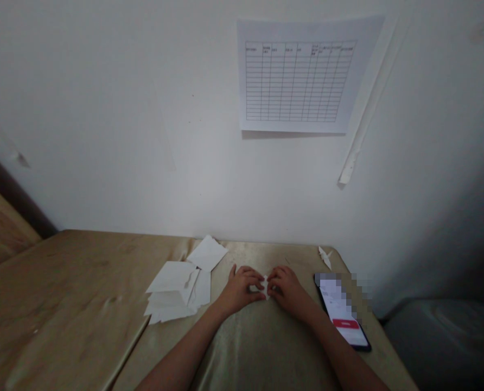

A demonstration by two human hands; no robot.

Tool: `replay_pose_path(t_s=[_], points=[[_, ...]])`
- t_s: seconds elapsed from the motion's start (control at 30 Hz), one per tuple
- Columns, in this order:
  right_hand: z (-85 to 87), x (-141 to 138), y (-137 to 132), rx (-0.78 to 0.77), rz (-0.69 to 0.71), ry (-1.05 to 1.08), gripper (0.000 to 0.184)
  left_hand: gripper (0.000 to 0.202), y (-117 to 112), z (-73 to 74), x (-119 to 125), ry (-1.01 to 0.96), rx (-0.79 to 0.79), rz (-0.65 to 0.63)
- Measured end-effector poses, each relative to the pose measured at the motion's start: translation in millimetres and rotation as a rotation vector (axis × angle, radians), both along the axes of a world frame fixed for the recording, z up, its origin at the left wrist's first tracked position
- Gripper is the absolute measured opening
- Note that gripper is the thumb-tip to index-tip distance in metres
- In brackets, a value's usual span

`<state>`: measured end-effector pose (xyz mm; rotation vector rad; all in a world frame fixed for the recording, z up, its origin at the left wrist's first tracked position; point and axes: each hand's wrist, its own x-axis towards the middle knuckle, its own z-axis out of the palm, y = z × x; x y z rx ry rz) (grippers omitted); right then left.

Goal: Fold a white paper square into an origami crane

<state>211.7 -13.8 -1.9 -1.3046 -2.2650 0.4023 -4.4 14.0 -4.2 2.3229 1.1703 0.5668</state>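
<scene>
Both my hands meet over the middle of a brownish padded surface (262, 347). Between them is a small piece of white paper (265, 288), mostly covered by my fingers. My left hand (244, 288) pinches its left side with thumb and fingertips. On the other side, the fingers of my right hand (286, 288) are curled and closed on the same paper. How the paper is folded cannot be made out. Left of my left hand lies a loose pile of white paper sheets (171, 290), with another sheet (208, 253) just behind it.
A phone (343, 317) with a lit screen lies right of my right hand. Behind it, near the far corner, is a small folded white paper shape (325, 257). A white wall (164, 163) rises at the back, carrying a printed table sheet (299, 81).
</scene>
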Motion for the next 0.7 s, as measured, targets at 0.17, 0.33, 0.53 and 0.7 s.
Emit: replay_pose_path(t_s=[0.17,0.33,0.53,0.7], points=[[-2.9,-2.7,-1.9,0.018,-0.05,-0.003,0.017,0.021,-2.7,0.3,1.9,-0.005,0.009,0.02],[-4.5,-5.2,-2.4,0.01,-0.093,0.004,0.018,0.024,-4.4,-0.2,4.8,-0.019,0.048,0.046],[-5.6,-9.4,-0.6,0.021,-0.154,-0.014,0.02,0.038,-3.1,-4.0,7.0,-0.018,0.124,0.093],[-1.7,-9.0,-1.1,0.046,-0.135,-0.03,0.02,0.03,0.8,-8.7,7.8,-0.012,0.133,0.109]])
